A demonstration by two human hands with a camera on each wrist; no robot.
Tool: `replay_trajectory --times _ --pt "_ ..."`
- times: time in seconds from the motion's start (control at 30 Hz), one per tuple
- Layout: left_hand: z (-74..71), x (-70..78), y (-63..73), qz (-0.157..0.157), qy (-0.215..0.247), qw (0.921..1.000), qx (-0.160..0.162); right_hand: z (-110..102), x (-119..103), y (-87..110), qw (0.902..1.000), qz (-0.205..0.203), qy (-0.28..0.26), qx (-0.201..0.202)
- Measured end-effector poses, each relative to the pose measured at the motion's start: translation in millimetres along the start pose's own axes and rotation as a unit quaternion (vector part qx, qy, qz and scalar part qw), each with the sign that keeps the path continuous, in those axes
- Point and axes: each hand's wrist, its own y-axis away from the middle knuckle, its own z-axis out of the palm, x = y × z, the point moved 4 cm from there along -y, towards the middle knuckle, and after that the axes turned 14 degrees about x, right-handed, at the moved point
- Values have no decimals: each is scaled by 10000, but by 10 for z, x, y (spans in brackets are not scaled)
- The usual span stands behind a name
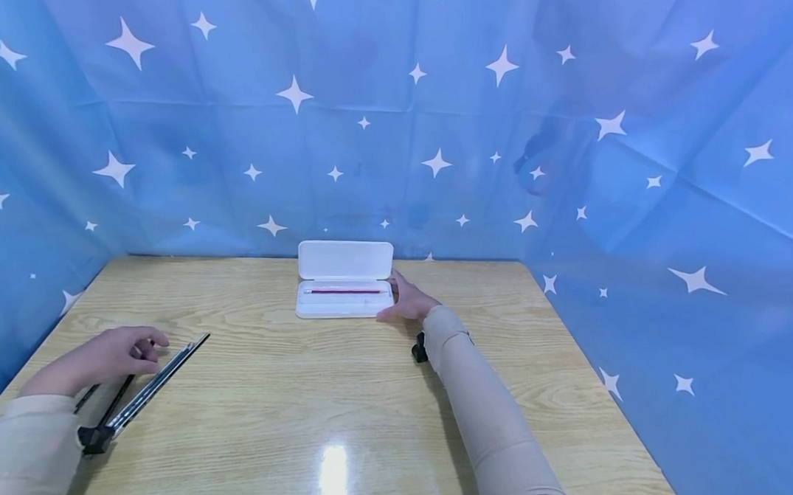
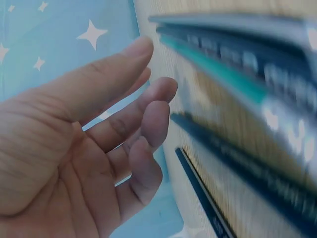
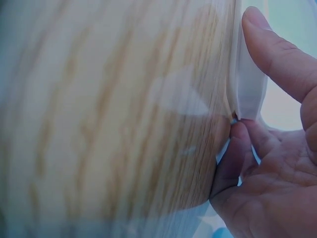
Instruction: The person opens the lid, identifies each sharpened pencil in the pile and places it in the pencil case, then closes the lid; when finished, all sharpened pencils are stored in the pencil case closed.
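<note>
Far back on the table, a white pencil case (image 1: 343, 310) lies open, its lid (image 1: 345, 260) tipped up behind. Inside it is one dark red pencil (image 1: 344, 292). My right hand (image 1: 409, 300) grips the case's right end, thumb at the front corner and fingers toward the hinge side. In the right wrist view, that thumb (image 3: 277, 54) lies along the white case wall (image 3: 251, 82). My left hand (image 1: 116, 353) hovers with loosely bent fingers, holding nothing. Beside it are a bundle of pens (image 1: 158, 385), one with a green strip (image 2: 213, 69), and separate dark pens (image 2: 242, 163).
The wood-grain table (image 1: 284, 390) carries a bright light reflection near its front. A blue curtain with white stars (image 1: 375, 128) stands right behind the case and along both sides. Black wrist mounts (image 1: 420, 348) sit at both sleeves.
</note>
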Motion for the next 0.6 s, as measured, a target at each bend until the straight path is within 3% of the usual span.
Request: replay_trajectory --times 0.23,0.47,0.6 --pt "127 86 -28 206 -100 9997 3 14 -11 0 10000 19 69 -13" --pt "194 107 -67 -156 -370 9992 59 1 -6 -2 9998 68 166 49" --pt "206 100 -74 -214 -520 9984 5 1 24 -37 9998 100 161 -3"
